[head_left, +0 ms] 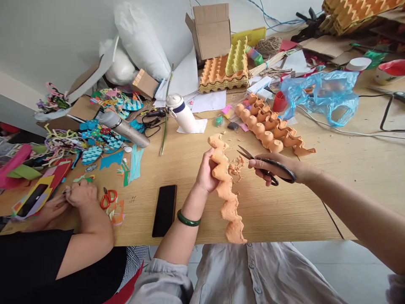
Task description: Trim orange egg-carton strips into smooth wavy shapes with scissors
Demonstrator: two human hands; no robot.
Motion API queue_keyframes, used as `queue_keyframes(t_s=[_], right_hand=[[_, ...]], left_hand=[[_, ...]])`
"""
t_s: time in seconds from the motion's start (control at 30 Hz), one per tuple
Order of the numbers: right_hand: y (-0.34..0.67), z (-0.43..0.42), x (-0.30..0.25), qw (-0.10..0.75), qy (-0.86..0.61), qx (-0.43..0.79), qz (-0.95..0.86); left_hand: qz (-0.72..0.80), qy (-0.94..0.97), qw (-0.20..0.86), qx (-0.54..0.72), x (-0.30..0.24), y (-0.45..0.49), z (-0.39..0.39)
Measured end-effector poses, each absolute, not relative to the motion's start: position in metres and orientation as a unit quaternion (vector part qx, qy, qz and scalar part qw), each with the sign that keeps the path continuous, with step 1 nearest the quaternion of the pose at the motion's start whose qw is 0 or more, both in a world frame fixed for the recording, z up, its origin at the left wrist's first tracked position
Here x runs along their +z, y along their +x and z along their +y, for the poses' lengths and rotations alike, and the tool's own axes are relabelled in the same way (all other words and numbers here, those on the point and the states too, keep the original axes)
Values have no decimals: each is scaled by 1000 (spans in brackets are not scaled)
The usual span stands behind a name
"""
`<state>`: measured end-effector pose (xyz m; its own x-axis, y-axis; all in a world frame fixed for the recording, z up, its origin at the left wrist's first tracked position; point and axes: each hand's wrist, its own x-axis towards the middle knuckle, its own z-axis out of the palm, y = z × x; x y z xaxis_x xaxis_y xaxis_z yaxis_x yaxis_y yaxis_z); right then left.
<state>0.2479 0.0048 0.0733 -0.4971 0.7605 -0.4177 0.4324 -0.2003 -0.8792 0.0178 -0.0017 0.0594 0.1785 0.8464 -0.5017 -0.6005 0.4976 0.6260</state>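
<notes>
My left hand (208, 173) grips a long strip of orange egg carton (228, 192) near its upper end, and the strip hangs toward the table's front edge. My right hand (274, 168) is wrapped round the black handles of a pair of scissors (245, 153). Their blades are slightly parted and point left at the strip, a short way off from it. Small orange scraps (236, 166) lie in a pile between the strip and the scissors. Beyond the scissors, several more cut egg carton strips (261, 126) rest on the table.
A black phone (164, 211) lies left of my forearm. At the left, a co-worker's hands (80, 194) are near red scissors (108, 198) and paper scraps. A white tumbler (182, 112), stacked egg trays (218, 74) and a blue plastic bag (322, 95) stand farther back.
</notes>
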Motion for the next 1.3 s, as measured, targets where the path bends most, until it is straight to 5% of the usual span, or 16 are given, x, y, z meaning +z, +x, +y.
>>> queue_keyframes(t_s=[1.3], right_hand=[[236,-14,88,92,-535,565,-621]], left_hand=[[470,376,670,435,68,23,-9]])
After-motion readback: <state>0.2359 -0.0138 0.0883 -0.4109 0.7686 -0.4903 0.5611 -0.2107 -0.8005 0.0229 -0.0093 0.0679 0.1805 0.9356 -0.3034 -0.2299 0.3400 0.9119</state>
